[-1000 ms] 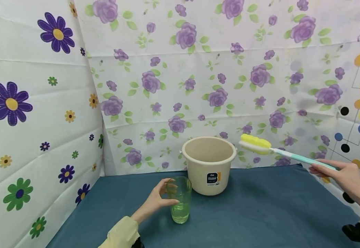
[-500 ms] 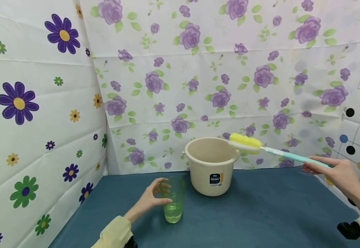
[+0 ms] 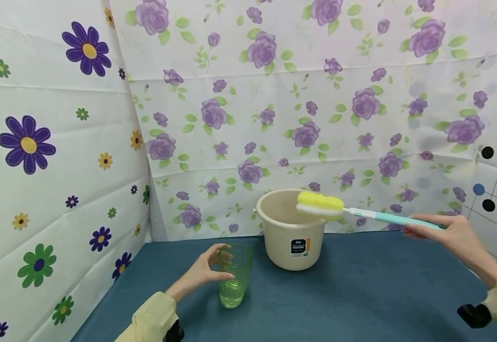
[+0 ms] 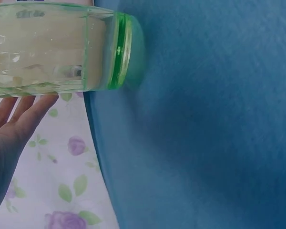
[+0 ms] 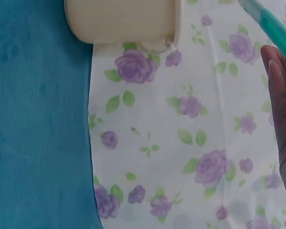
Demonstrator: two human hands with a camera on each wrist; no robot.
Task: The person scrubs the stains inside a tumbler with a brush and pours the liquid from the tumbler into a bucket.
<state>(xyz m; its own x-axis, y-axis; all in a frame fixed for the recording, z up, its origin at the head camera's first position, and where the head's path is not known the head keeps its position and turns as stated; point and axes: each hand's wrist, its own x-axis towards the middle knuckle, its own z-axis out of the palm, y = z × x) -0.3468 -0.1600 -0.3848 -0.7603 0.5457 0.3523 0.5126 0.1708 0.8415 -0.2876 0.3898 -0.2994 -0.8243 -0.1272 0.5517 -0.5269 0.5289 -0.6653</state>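
Note:
My left hand (image 3: 207, 270) grips a clear green-tinted drinking glass (image 3: 234, 275) with some liquid in its lower part. The glass leans a little, rim to the right, its base close over the blue cloth. From the left wrist the thick green base of the glass (image 4: 119, 50) shows, with fingers (image 4: 26, 112) along its side. My right hand (image 3: 449, 235) pinches the teal and white handle of a sponge bottle brush (image 3: 320, 205). Its yellow and white head overlaps the right rim of a beige bucket (image 3: 293, 244). In the right wrist view only part of the handle (image 5: 276, 31) appears.
A dark blue cloth (image 3: 342, 294) covers the table. Behind it hangs a white sheet with purple roses (image 3: 214, 156), and a flower-print sheet (image 3: 52, 199) stands along the left. The bucket stands near the table's back edge, carrying a label on its front.
The bottle brush has moved left, from beside the bucket to across its right rim, and dipped slightly. The glass has shifted left with my left hand and now tilts.

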